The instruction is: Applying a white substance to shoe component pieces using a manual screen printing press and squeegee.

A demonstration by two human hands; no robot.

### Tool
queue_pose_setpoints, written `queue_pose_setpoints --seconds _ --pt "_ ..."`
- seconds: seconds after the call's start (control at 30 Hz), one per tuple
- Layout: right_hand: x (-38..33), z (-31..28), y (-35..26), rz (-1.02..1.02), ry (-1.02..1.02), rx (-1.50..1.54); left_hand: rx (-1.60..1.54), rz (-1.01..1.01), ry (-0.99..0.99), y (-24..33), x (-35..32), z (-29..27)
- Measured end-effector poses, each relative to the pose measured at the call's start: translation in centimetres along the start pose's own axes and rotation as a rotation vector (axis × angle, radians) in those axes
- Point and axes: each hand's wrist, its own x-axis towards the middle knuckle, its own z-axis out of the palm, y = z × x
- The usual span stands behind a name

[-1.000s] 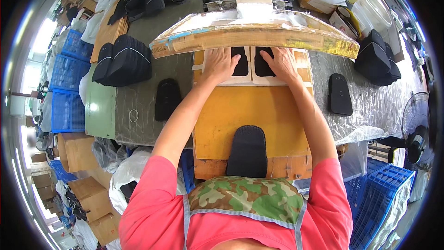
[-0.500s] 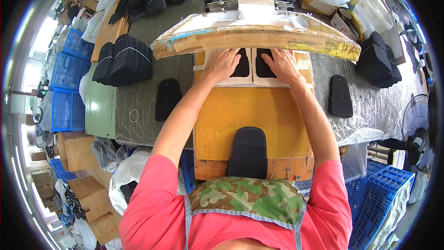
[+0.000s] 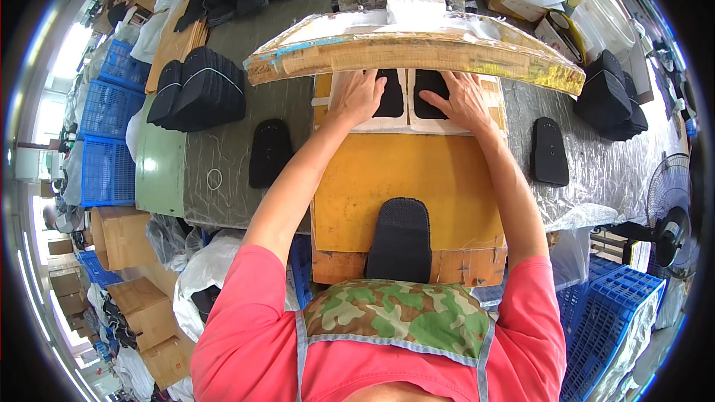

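Compared with the frame a second earlier, no displacement is observed: both hands remain flat under the raised press board point(image 3: 413, 48), in the same positions. The left hand point(image 3: 357, 95) lies open, palm down, pressing beside the left black insole piece point(image 3: 391, 93); the right hand point(image 3: 463, 98) lies open likewise, touching the right black insole piece point(image 3: 430, 93). Neither hand is clasped around anything. Both pieces sit side by side on pale sheets at the far end of the yellow work board point(image 3: 406, 179). A stack of black insoles point(image 3: 401, 238) rests at the near edge of that board. Blue plastic crates point(image 3: 108, 134) stand at the left, brown cardboard boxes point(image 3: 123, 234) below them, and a white bucket point(image 3: 607, 18) at the far right.
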Motion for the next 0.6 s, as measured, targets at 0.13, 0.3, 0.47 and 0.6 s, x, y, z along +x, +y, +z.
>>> queue_pose_setpoints --seconds 0.13,0.3,0.47,0.6 --pt "0.0 0.2 0.3 0.056 0.046 0.078 0.083 -0.019 0.027 0.3 -0.1 -0.4" --pt "-0.3 0.7 0.8 0.073 0.182 0.17 0.136 0.032 0.106 0.1 -0.3 -0.9" --pt "-1.9 -2.6 3.1 0.279 0.322 0.29 -0.43 -0.175 0.449 -1.9 -3.0 -5.4" --pt "-4.0 -7.4 10.4 0.397 0.442 0.124 -0.945 -0.202 0.684 -1.4 -3.8 -12.5"
